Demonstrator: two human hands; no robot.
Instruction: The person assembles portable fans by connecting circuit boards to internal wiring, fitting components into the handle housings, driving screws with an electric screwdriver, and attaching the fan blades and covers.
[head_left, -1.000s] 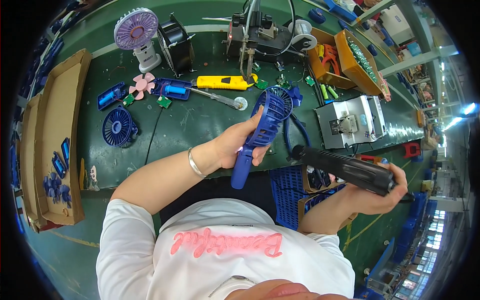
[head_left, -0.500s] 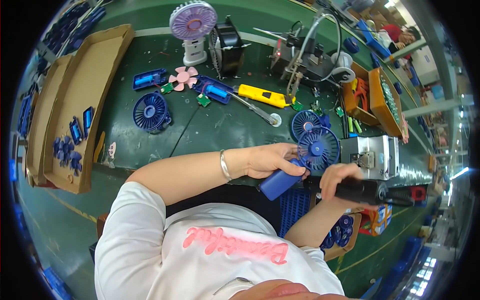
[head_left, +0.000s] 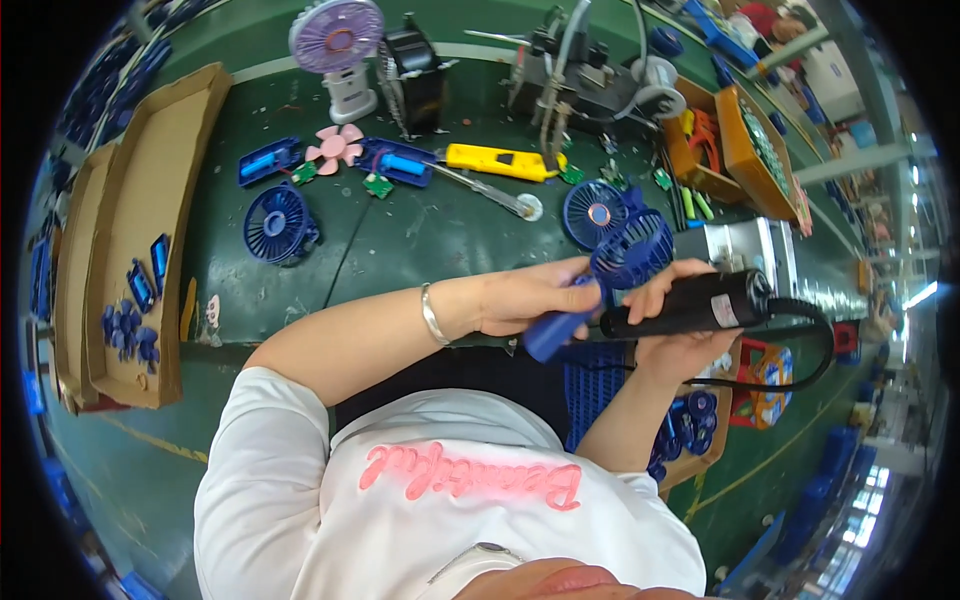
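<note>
My left hand (head_left: 540,296) is closed round the handle of a blue handheld fan (head_left: 634,250), whose round grille faces up and to the right. In my right hand (head_left: 690,350) lies a black electric screwdriver (head_left: 690,304), its cable trailing off to the right and its tip end close to the fan's handle. The bit and its contact with the fan cannot be made out. Just beyond the held fan lies another round blue fan head (head_left: 598,213) on the green table. A grey metal device (head_left: 750,245) stands to the right of my right hand.
A yellow utility knife (head_left: 500,162), a screwdriver (head_left: 490,190), a pink fan blade (head_left: 334,148) and a blue fan head (head_left: 277,223) lie on the table. Behind stand a white-purple fan (head_left: 348,92) and a soldering stand (head_left: 560,85). Cardboard trays (head_left: 150,230) are left, a wooden parts box (head_left: 690,150) right.
The held fan has tilted, its grille now turned more sideways. My right hand has brought the electric screwdriver up and closer to the fan. The whole view has shifted slightly.
</note>
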